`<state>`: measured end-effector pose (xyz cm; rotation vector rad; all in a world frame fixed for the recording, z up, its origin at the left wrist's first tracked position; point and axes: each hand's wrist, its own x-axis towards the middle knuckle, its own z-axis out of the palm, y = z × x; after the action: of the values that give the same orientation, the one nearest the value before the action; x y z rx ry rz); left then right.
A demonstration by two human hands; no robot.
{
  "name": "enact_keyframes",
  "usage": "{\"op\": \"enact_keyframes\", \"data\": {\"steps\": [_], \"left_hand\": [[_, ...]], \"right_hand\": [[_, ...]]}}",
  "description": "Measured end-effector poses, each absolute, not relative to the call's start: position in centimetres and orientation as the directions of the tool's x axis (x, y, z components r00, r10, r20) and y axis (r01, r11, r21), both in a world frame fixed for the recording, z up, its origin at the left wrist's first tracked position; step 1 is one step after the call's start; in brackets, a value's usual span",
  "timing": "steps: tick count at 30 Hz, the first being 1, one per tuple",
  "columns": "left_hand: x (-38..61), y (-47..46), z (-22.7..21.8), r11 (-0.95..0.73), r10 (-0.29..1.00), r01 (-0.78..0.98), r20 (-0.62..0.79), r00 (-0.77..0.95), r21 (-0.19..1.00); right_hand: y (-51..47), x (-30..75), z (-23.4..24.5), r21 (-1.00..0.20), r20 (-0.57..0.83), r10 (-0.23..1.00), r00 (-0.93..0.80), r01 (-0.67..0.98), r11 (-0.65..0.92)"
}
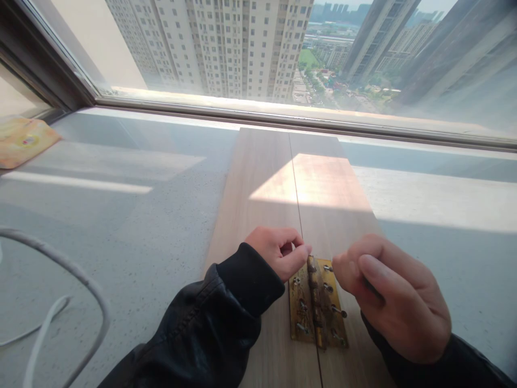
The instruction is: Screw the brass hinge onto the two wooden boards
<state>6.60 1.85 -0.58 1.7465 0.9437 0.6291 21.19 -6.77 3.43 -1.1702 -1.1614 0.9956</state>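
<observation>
A worn brass hinge lies across the seam of two light wooden boards laid side by side. Several screws stand in its holes, some sticking up on the right leaf. My left hand is curled with thumb and fingers pinched at the hinge's top left corner. My right hand is curled too, its fingertips pinched at a screw on the hinge's upper right. What either pinch holds is too small to make out. Both arms wear black sleeves.
The boards rest on a grey speckled window sill below a large window over high-rise buildings. A white cable loops at the left. A yellowish packet lies at the far left.
</observation>
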Motion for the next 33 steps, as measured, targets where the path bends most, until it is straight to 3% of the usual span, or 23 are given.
{"op": "enact_keyframes", "data": {"steps": [2,5,8,10,13,17,22,26,30,33], "left_hand": [[6.6,1.9,-0.6,-0.186,0.830,0.305,-0.017,0.558,0.934],[6.6,1.9,-0.7,-0.189,0.827,0.304,-0.016,0.562,0.934],[6.5,1.9,-0.7,-0.184,0.827,0.302,-0.019,0.562,0.935],[6.5,1.9,-0.5,-0.175,0.830,0.301,-0.024,0.557,0.937],[6.4,1.7,-0.2,-0.159,0.835,0.294,-0.030,0.550,0.943],[6.4,1.7,-0.2,-0.150,0.836,0.286,-0.033,0.547,0.946],[6.5,1.9,-0.5,-0.154,0.829,0.288,-0.035,0.558,0.945],[6.5,1.9,-0.3,-0.160,0.830,0.291,-0.031,0.557,0.943],[6.4,1.9,-0.3,-0.156,0.829,0.288,-0.033,0.559,0.945],[6.4,1.9,-0.3,-0.148,0.830,0.287,-0.038,0.556,0.946]], "right_hand": [[-6.7,21.8,3.5,-0.993,0.110,0.992,0.059,-0.038,0.112],[-6.7,22.1,2.7,-0.963,0.270,0.962,0.046,0.002,0.270],[-6.7,21.5,1.7,-0.850,0.509,0.839,0.193,0.268,0.454],[-6.8,20.8,1.3,-0.794,0.582,0.744,0.327,0.425,0.435],[-6.9,20.0,1.6,-0.851,0.516,0.733,0.444,0.366,0.377],[-6.7,20.4,2.5,-0.912,0.410,0.871,0.272,0.148,0.383],[-6.6,21.9,3.0,-0.977,0.212,0.976,0.057,0.036,0.210],[-7.0,21.4,2.4,-0.935,0.354,0.922,0.155,0.053,0.350],[-7.3,19.7,1.9,-0.829,0.547,0.745,0.382,0.368,0.421],[-7.3,19.3,2.1,-0.864,0.499,0.768,0.402,0.301,0.404]]}}
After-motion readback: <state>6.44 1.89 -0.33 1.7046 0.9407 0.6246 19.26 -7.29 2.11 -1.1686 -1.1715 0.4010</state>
